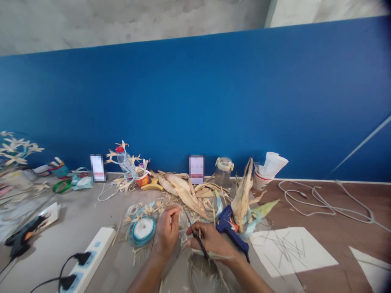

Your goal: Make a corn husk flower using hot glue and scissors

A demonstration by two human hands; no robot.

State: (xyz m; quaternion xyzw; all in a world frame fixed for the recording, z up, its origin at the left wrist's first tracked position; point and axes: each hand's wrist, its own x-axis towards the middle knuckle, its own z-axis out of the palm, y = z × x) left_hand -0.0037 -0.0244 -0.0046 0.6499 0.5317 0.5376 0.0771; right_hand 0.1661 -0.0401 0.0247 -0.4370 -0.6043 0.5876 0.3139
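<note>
My left hand [166, 230] is closed in a pinch near the top of a thin dark wire or stem [193, 232]. My right hand [210, 241] is closed around the lower part of the same stem, with pale husk strips under it. Both hands hover over a heap of dried corn husks [186, 193]. A spool of teal ribbon [142, 230] lies just left of my left hand. A blue glue gun [231, 232] rests right beside my right hand.
A white power strip [91, 254] with black plugs lies at the lower left, a black glue gun [21, 240] farther left. A glass jar [222, 171], a paper cup [261, 181], husk flowers [125, 162], white cables [320, 201] and white sheets [290, 250] surround the work spot. A blue wall stands behind.
</note>
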